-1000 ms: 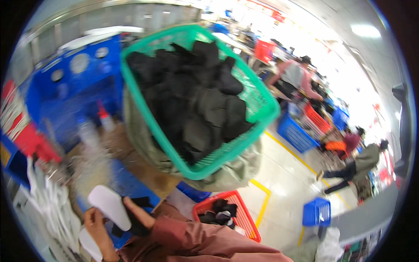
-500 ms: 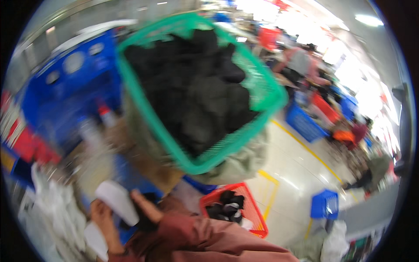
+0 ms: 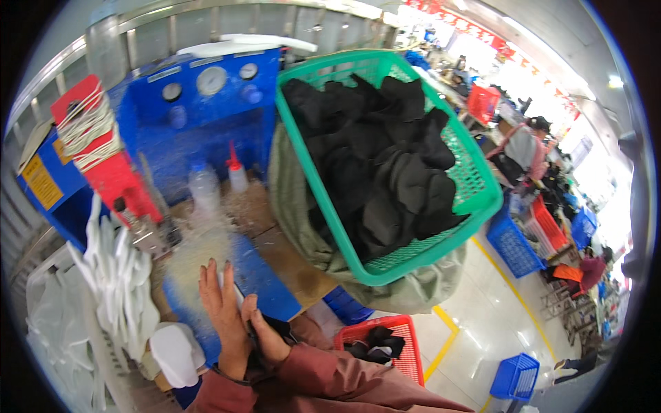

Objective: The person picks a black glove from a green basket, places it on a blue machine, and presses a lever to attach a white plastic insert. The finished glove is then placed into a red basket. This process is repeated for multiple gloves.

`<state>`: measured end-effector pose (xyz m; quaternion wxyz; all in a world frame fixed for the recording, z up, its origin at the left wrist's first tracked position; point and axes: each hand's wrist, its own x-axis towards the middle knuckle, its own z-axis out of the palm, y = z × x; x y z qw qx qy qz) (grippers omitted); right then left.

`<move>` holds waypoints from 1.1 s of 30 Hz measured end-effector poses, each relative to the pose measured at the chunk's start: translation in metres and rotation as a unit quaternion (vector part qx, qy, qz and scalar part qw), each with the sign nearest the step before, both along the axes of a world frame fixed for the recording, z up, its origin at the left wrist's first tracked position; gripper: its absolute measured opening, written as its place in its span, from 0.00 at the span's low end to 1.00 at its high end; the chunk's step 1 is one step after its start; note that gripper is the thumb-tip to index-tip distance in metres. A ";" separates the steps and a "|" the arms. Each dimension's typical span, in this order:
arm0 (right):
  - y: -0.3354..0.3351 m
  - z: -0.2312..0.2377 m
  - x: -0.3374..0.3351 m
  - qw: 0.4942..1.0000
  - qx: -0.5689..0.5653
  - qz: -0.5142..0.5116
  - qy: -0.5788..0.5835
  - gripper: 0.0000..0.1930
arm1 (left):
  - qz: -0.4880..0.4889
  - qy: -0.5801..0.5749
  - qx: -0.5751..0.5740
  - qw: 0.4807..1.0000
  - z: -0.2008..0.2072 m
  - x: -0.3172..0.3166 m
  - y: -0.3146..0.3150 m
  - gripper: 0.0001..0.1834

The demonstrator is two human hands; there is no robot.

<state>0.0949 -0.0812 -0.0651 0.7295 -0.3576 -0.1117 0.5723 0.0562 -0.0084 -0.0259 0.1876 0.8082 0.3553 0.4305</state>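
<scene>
My left hand (image 3: 226,316) is upright with fingers stretched, its palm pressed against a thin white sole-shaped piece (image 3: 239,294) seen edge-on. My right hand (image 3: 270,339) faces it from the other side, fingers bent, with a black fabric piece (image 3: 284,327) at its palm. Both palms squeeze these pieces together; where the white and black meet is mostly hidden. Beneath the hands is a blue work surface (image 3: 265,275) coated with pale dried residue. Another white sole-shaped piece (image 3: 177,354) lies left of my wrist, next to a pile of white sole-shaped pieces (image 3: 120,282).
A large green basket (image 3: 375,274) of black fabric pieces stands at the bench's right. Behind are a blue gauge panel (image 3: 206,110), a clear bottle (image 3: 204,193) and a red-tipped bottle (image 3: 237,175). A red basket (image 3: 407,347) sits lower right. People work farther right.
My view has swung left and steadied. The white piece, shown broad side up before, is now edge-on between my palms. My left fingers have straightened upward, and my hands have come together.
</scene>
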 end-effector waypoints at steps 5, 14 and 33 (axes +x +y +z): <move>-0.020 -0.012 0.028 0.998 0.025 0.025 0.048 0.31 | -0.071 -0.110 -0.167 0.977 -0.044 0.026 -0.012 0.32; -0.099 0.002 0.074 0.968 -0.099 -0.080 0.218 0.33 | -0.217 -0.136 -0.176 0.951 -0.069 0.068 -0.092 0.26; -0.344 -0.230 0.184 0.698 -0.582 -0.051 -0.414 0.29 | -0.282 -0.250 -0.565 0.734 -0.105 0.050 -0.102 0.26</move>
